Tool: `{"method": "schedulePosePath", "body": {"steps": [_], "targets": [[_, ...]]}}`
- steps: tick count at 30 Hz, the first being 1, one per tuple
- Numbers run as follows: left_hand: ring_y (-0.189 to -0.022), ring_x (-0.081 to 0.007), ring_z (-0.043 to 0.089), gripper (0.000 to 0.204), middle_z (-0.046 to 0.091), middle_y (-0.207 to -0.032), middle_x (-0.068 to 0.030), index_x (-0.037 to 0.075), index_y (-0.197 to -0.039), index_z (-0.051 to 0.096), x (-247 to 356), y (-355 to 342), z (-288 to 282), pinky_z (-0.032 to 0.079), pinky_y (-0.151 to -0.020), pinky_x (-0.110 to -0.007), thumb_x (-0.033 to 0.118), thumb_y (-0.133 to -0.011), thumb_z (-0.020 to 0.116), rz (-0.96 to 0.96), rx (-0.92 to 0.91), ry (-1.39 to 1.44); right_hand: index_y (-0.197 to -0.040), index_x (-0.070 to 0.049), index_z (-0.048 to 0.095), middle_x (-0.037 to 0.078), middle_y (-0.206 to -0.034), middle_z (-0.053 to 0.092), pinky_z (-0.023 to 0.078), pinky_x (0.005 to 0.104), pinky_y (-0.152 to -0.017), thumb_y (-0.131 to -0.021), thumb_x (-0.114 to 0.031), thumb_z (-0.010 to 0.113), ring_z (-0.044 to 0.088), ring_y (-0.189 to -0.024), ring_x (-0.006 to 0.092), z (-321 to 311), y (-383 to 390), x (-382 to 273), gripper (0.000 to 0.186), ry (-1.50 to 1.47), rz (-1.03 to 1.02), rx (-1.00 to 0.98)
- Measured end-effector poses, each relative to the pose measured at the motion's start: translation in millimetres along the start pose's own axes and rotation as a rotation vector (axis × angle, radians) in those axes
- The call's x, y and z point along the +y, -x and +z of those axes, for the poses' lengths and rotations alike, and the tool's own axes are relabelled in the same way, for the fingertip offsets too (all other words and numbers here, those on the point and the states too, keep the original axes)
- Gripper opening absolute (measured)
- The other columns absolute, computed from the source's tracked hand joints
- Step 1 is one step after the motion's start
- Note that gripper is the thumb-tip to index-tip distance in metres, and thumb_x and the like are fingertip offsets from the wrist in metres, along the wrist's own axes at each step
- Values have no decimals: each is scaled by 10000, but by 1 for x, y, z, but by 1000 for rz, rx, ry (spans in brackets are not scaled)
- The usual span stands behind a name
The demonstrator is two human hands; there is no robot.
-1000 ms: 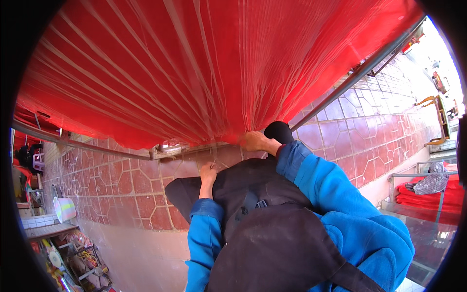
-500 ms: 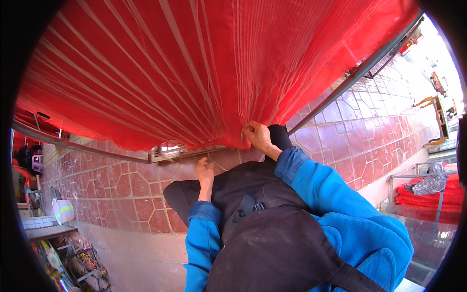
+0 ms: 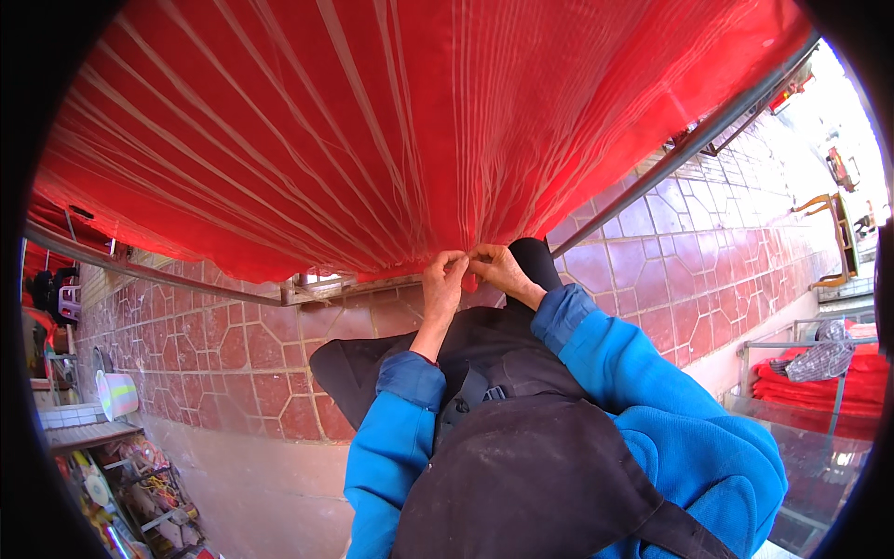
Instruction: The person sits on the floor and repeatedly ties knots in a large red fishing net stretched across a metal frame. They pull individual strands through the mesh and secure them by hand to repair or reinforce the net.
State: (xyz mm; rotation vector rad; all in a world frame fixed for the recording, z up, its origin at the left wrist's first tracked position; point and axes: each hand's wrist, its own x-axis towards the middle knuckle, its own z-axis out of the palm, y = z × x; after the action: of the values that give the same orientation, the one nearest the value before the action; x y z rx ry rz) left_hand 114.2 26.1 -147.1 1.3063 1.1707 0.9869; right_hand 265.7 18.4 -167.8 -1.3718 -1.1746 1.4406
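Red sheeting (image 3: 400,130), a thin glossy plastic or fabric streaked with pale creases, fills the upper part of the view and hangs down to a gathered lower edge just above the middle. Both of the person's hands meet at that edge. The left hand (image 3: 443,287) has its fingers curled tight and pinches the hem from the left. The right hand (image 3: 500,268) is likewise closed, its fingertips nipping the same fold from the right. The two hands touch, or very nearly touch, at the pinch point; whether a thread, clip or knot sits between the fingers cannot be told.

Both forearms rise from the lower edge in bright blue sleeves (image 3: 670,419). A black apron (image 3: 521,466) with dusty marks covers the person's front, and its strap and buckle lie between the arms. A dark rounded object (image 3: 535,261) shows just behind the right hand; its nature cannot be told.

A metal rail (image 3: 689,144) runs diagonally from the gathered edge up to the right, along the border of the sheeting, and a second bar (image 3: 158,279) runs off to the left beneath it. The ground below is paved with reddish hexagonal tiles (image 3: 233,354). At far right, red folded material (image 3: 805,387) lies stacked on a frame. At lower left stands a clutter of small goods (image 3: 121,475), too small to identify.
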Motion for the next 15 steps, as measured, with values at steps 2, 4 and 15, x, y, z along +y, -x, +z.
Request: {"method": "schedulePosePath", "body": {"steps": [2, 4, 15], "targets": [[-820, -93, 563, 177, 642, -887, -38, -25, -978, 642, 1, 1, 1, 448, -738, -237, 120, -877, 625, -40, 9, 57, -884, -11, 631, 3, -719, 617, 462, 210, -564, -851, -88, 622, 571, -623, 60, 0, 2, 0, 84, -6, -16, -11], [-802, -91, 557, 156, 636, -873, -32, -21, -960, 643, 0, 3, 2, 446, -726, -236, 106, -869, 629, -69, 43, 124, -881, -8, 631, 3, -726, 621, 466, 213, -581, -852, -83, 620, 574, -640, 61, 0, 4, 1, 82, -22, -6, -38], [-773, -86, 556, 96, 632, -834, -26, -9, -914, 650, -11, 8, -2, 433, -697, -220, 64, -854, 632, -148, 59, 284, -919, -10, 656, 0, -831, 638, 471, 217, -693, -872, -129, 642, 581, -783, 74, 7, 13, -12, 129, -224, -34, -34]]}}
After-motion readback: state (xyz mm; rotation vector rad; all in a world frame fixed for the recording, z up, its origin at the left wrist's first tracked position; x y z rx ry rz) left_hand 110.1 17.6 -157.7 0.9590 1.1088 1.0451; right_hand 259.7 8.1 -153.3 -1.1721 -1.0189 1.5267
